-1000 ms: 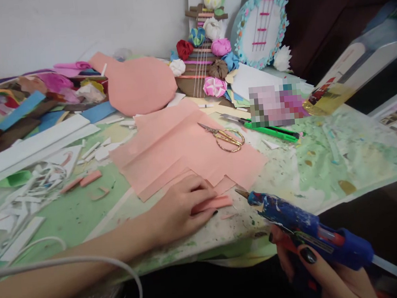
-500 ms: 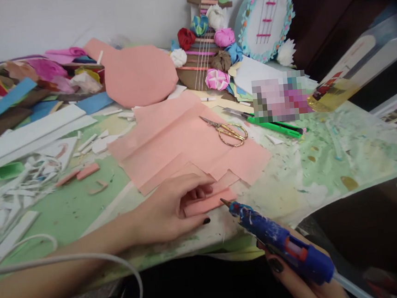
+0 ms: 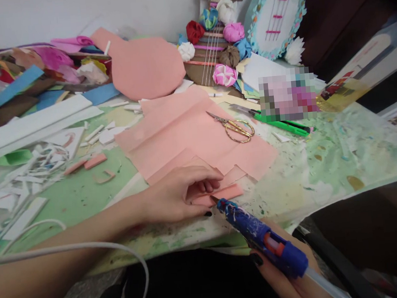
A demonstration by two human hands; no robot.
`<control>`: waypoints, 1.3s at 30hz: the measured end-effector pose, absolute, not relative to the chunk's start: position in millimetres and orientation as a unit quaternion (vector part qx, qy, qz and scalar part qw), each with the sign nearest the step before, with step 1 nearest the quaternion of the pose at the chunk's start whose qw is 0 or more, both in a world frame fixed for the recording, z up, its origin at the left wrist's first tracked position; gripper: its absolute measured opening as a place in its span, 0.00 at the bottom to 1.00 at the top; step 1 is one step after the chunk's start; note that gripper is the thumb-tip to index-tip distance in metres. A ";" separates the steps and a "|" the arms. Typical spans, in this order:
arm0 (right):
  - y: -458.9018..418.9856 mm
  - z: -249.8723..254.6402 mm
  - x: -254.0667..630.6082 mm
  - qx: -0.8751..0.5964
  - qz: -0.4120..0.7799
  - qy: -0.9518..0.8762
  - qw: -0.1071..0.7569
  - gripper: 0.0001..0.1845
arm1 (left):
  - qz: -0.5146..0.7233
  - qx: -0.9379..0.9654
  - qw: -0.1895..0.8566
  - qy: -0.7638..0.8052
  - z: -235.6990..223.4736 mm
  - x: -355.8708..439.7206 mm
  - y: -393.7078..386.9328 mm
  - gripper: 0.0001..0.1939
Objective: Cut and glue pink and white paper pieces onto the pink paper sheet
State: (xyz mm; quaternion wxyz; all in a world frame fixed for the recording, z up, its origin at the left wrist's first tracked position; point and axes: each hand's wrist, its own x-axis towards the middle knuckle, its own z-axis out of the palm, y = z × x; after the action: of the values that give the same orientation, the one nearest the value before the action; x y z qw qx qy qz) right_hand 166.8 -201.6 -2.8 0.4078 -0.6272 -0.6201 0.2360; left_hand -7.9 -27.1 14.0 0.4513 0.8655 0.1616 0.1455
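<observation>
My left hand [image 3: 174,195] rests at the near edge of the table, fingers curled around a small pink paper strip [image 3: 223,194] that it holds edge-up. My right hand [image 3: 286,280], at the lower right, grips a blue glue gun [image 3: 262,238]. The gun's nozzle touches the strip's near end, just right of my left thumb. The strip lies in front of a large sheet of pink paper [image 3: 190,131] spread over the middle of the table.
Gold scissors [image 3: 233,127] lie on the pink sheet, a green craft knife [image 3: 276,123] beside them. White foam strips and offcuts [image 3: 26,131] fill the left. Paper flowers on a brown guitar model [image 3: 214,50] stand at the back. A white cord [image 3: 89,251] crosses my left forearm.
My right hand brought the glue gun leftward until its nozzle met the pink strip. My left hand lifted the strip from flat under the fingers to held on edge.
</observation>
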 end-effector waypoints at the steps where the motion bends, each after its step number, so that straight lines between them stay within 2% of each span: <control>1: -201.0 -3.2 165.8 -0.628 0.236 -0.619 0.409 0.04 | 0.148 0.866 0.449 0.162 13.4 -7.8 -27.9 0.21; 8: -200.5 -4.0 159.5 -0.643 0.227 -0.603 0.414 0.06 | 0.196 0.885 0.386 0.172 10.0 -4.2 -38.2 0.15; 13: -201.1 -7.6 163.1 -0.641 0.234 -0.607 0.408 0.06 | 0.197 0.889 0.376 0.174 10.0 -2.6 -39.5 0.15; 18: -204.4 -9.1 164.9 -0.660 0.227 -0.576 0.426 0.09 | 0.191 0.892 0.368 0.181 10.7 -1.3 -39.3 0.11; 27: -208.5 -10.7 169.4 -0.677 0.220 -0.528 0.462 0.10 | 0.191 0.890 0.370 0.183 13.7 -0.1 -40.0 0.12; 34: -215.9 -15.6 176.1 -0.682 0.228 -0.557 0.415 0.06 | 0.193 0.894 0.362 0.181 13.4 0.9 -40.2 0.12; 39: -208.6 -9.5 173.0 -0.627 0.238 -0.633 0.386 0.04 | 0.189 0.893 0.367 0.180 11.9 1.0 -39.9 0.12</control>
State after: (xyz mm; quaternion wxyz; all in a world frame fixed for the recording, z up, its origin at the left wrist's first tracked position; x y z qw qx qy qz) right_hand 173.0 -208.6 -9.5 0.3859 -0.6273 -0.6331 0.2384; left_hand 1.0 -39.9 11.9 0.3666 0.8930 0.1799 0.1892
